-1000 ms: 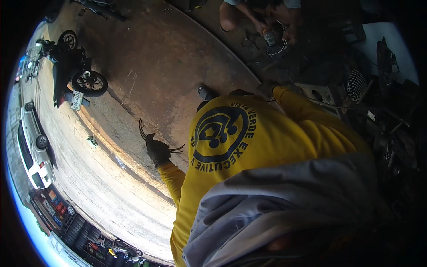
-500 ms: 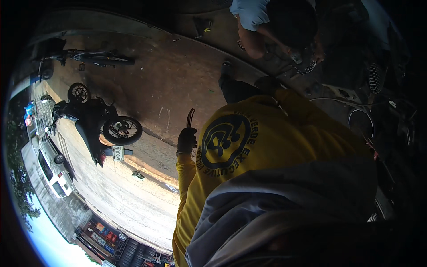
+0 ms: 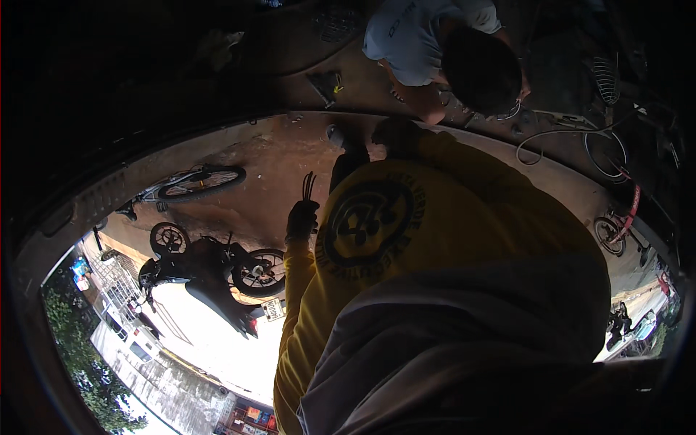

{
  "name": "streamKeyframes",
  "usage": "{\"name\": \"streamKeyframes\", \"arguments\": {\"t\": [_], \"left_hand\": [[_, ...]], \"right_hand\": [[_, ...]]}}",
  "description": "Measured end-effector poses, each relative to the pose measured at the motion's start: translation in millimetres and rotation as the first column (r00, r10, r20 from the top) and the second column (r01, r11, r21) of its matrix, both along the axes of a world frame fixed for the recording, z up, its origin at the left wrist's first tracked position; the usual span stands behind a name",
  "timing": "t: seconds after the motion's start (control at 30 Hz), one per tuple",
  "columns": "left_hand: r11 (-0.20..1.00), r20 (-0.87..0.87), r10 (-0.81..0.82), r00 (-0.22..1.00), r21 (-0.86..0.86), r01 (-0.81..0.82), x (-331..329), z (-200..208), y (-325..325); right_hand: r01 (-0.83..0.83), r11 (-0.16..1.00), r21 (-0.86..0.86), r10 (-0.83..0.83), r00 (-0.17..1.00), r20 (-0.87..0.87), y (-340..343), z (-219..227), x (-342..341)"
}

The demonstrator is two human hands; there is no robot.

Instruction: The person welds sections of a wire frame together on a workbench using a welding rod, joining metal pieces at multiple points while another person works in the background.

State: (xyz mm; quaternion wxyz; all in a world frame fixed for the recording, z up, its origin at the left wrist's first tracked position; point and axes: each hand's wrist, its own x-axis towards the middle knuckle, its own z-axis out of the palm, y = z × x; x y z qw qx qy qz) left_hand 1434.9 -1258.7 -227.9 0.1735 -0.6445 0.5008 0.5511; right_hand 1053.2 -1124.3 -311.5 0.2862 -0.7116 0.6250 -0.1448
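"So, where are the dark curved rods (image 3: 309, 185)?"

"In the wearer's gloved left hand (image 3: 302, 220), out to the left of the yellow sweatshirt (image 3: 464, 225). That grip is closed around them, and their tips stick out past the fist, close together."

"Why hold them like that?"

"Perhaps to stop such slim lengths splaying, and to keep the ends away from the sleeve (image 3: 299, 286). Their material is too dim to tell."

"And the right hand (image 3: 391, 134)?"

"It is out ahead, dark and shadowed, by the far edge of the brown floor (image 3: 283, 156). Whether its grip is open or closed cannot be told."

"Who is that in front?"

"A co-worker in a pale T-shirt (image 3: 406, 40), bent low, maybe to see the work better; the head (image 3: 481, 70) hides most of it."

"And the black motorcycle (image 3: 210, 274)?"

"It stands leftward beside the sunlit pavement (image 3: 217, 322), near a bicycle (image 3: 190, 187), probably parked there to leave working room."
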Motion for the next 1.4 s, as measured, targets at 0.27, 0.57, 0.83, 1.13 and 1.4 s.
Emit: {"name": "streamKeyframes", "arguments": {"t": [0.27, 0.57, 0.83, 1.13, 1.4], "left_hand": [[0.908, 0.025, -0.419, 0.908, 0.038, 0.418, -73.6, -0.8, -173.0], [0.669, -0.03, -0.743, 0.669, -0.007, 0.743, -175.2, 3.3, -288.4], [0.54, -0.133, -0.842, 0.524, -0.16, 0.827, -252.8, 7.5, -348.1], [0.694, -0.356, -0.65, 0.672, 0.083, 0.715, -393.8, 105.3, -382.4], [0.441, -0.436, -0.857, 0.276, -0.34, 0.831, -470.7, 174.0, -417.3]], "right_hand": [[0.282, 0.957, 0.068, -0.283, 0.959, 0.009, -83.3, 119.2, -11.8], [0.503, 0.856, 0.12, -0.506, 0.863, -0.002, -144.1, 105.9, -41.0], [0.553, 0.827, -0.098, -0.562, 0.816, -0.134, -179.1, 66.7, -110.9], [0.635, 0.222, 0.74, -0.896, -0.166, 0.411, -220.8, 35.0, -193.3], [0.847, 0.41, 0.339, -0.911, 0.393, 0.122, -200.4, -45.2, -215.1]]}}
